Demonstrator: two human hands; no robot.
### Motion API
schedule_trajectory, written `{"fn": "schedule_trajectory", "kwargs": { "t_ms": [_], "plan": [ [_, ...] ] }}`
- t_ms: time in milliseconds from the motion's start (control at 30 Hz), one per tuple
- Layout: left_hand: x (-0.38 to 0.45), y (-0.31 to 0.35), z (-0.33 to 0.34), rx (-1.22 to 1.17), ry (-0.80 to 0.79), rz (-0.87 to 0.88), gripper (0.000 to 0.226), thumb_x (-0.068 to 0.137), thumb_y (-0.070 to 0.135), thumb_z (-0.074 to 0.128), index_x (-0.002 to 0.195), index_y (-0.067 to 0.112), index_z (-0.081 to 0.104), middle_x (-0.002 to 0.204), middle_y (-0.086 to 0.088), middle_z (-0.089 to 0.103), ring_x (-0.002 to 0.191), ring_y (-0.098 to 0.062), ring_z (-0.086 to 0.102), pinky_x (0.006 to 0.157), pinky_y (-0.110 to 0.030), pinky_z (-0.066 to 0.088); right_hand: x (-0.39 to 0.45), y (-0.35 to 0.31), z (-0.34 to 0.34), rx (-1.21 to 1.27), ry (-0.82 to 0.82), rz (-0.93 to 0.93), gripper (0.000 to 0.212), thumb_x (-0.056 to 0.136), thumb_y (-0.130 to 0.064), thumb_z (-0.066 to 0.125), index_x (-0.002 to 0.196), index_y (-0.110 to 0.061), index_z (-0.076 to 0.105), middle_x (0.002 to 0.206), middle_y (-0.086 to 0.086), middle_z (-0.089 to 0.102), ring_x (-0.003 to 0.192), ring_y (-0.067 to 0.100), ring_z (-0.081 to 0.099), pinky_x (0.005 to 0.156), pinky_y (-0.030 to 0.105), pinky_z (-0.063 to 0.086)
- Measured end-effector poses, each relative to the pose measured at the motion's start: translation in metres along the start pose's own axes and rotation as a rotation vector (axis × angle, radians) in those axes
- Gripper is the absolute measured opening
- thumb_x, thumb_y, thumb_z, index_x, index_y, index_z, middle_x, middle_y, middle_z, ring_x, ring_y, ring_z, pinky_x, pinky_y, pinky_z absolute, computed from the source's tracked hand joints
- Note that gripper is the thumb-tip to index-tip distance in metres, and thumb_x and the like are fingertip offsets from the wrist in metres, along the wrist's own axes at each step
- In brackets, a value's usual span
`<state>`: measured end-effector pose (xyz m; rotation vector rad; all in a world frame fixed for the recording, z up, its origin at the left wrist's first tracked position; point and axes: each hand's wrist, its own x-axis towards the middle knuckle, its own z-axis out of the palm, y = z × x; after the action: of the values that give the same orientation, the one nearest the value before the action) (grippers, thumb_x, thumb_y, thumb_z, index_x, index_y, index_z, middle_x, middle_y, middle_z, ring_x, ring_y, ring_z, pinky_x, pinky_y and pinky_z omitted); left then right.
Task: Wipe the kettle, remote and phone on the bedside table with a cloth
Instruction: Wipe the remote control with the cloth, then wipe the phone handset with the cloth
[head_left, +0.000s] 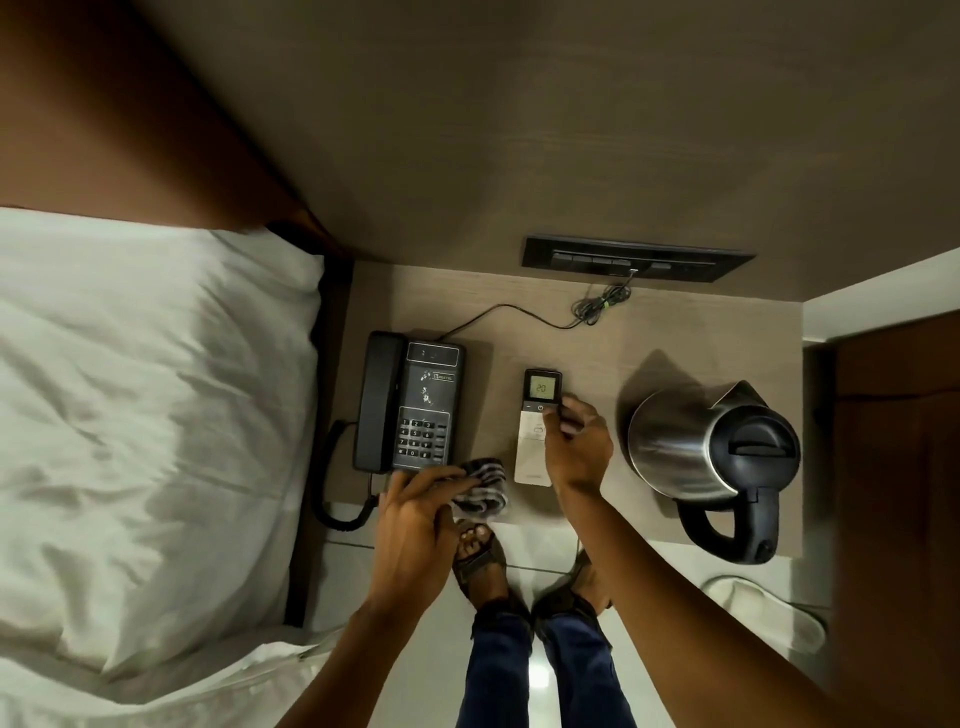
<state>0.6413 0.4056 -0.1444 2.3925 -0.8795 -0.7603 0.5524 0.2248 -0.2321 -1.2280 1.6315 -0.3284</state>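
A black desk phone (410, 408) lies at the left of the bedside table (587, 343), its coiled cord hanging over the front edge. A white remote (535, 441) with a lit screen lies in the middle. My right hand (576, 447) grips the remote's right side, thumb on its face. A steel kettle (691, 447) with a black lid and handle stands at the right. My left hand (415, 514) holds a bunched grey striped cloth (480, 488) at the table's front edge, just below the phone and left of the remote.
A bed with a white pillow (145, 415) fills the left side, close against the table. A black socket panel (634, 257) sits on the wall behind, with a thin cable running to the phone. A white slipper (769, 608) lies on the floor at right, near my sandalled feet.
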Motion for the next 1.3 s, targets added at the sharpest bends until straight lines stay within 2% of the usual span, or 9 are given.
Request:
{"fn": "schedule_trajectory", "kwargs": {
  "t_ms": [100,300,467,600,767,900,1033,1133,1300],
  "plan": [
    [0.018,-0.001,-0.013,-0.037,0.109,-0.043,0.047,0.084,-0.01,0.052,0.118,0.017,0.072,0.121,0.0,0.069,0.102,-0.023,0.052,0.082,-0.045,0.054,-0.009,-0.003,-0.001,-0.052,-0.003,-0.1,0.039,0.099,-0.015,0.071,0.137,-0.012,0.066,0.129,0.01,0.071,0.11,0.026,0.074,0.074,0.015,0.055],
    [0.087,0.009,-0.038,0.017,0.312,-0.069,0.047,0.09,-0.006,0.051,0.13,0.015,0.064,0.124,-0.004,0.06,0.105,-0.027,0.048,0.087,-0.036,0.047,-0.023,-0.035,0.019,-0.374,-0.334,-0.488,0.062,0.103,-0.015,0.063,0.161,-0.019,0.044,0.165,0.008,0.046,0.149,0.024,0.048,0.118,0.033,0.045],
    [0.14,0.005,-0.03,0.201,0.179,0.001,0.058,0.088,-0.007,0.056,0.141,0.016,0.055,0.139,-0.01,0.054,0.118,-0.032,0.047,0.096,-0.043,0.05,-0.026,-0.053,0.052,-0.667,-0.582,-0.703,0.086,0.101,-0.016,0.065,0.17,-0.031,0.016,0.175,0.006,0.024,0.121,0.028,0.067,0.088,0.034,0.064],
    [0.135,-0.01,-0.008,0.231,0.007,-0.017,0.067,0.086,-0.008,0.055,0.146,0.021,0.049,0.152,-0.012,0.044,0.125,-0.038,0.04,0.102,-0.053,0.047,-0.022,-0.049,0.056,-0.795,-0.604,-0.747,0.084,0.094,-0.012,0.073,0.166,-0.029,0.031,0.174,0.001,0.026,0.112,0.031,0.069,0.088,0.035,0.06],
    [0.085,-0.032,0.004,0.217,-0.012,-0.058,0.063,0.084,-0.005,0.06,0.14,0.022,0.055,0.15,-0.01,0.044,0.12,-0.035,0.043,0.1,-0.051,0.052,-0.017,-0.049,0.046,-0.919,-0.639,-0.806,0.093,0.095,-0.007,0.071,0.17,-0.024,0.02,0.181,-0.004,0.002,0.134,0.031,0.061,0.107,0.044,0.057],
    [0.046,-0.041,-0.003,0.242,-0.083,-0.032,0.061,0.086,-0.009,0.06,0.14,0.02,0.058,0.148,-0.007,0.05,0.121,-0.031,0.046,0.104,-0.046,0.049,-0.016,-0.057,0.044,-0.961,-0.64,-0.865,0.089,0.099,-0.005,0.063,0.171,-0.023,0.014,0.18,-0.009,-0.009,0.16,0.023,0.029,0.116,0.044,0.05],
    [0.055,-0.024,-0.02,0.128,0.082,-0.092,0.057,0.084,-0.015,0.055,0.131,0.015,0.065,0.134,-0.01,0.059,0.111,-0.032,0.049,0.091,-0.044,0.053,-0.016,-0.056,0.045,-0.955,-0.657,-0.83,0.101,0.092,0.002,0.068,0.171,-0.023,0.01,0.181,-0.006,-0.007,0.154,0.029,0.041,0.112,0.045,0.053],
    [0.1,-0.007,-0.029,0.067,0.226,-0.076,0.057,0.087,-0.01,0.052,0.136,0.019,0.059,0.139,-0.006,0.054,0.121,-0.033,0.047,0.104,-0.041,0.046,-0.014,-0.052,0.044,-0.855,-0.633,-0.807,0.105,0.089,0.0,0.075,0.171,-0.02,0.013,0.179,0.005,0.015,0.136,0.036,0.061,0.107,0.049,0.057],
    [0.131,-0.011,-0.013,0.262,-0.008,-0.037,0.067,0.091,-0.003,0.054,0.149,0.029,0.045,0.162,-0.002,0.034,0.13,-0.034,0.038,0.106,-0.048,0.045,-0.015,-0.045,0.047,-0.882,-0.614,-0.788,0.089,0.09,-0.004,0.075,0.166,-0.021,0.033,0.174,0.003,0.032,0.131,0.031,0.065,0.109,0.039,0.056]
  ]
}}
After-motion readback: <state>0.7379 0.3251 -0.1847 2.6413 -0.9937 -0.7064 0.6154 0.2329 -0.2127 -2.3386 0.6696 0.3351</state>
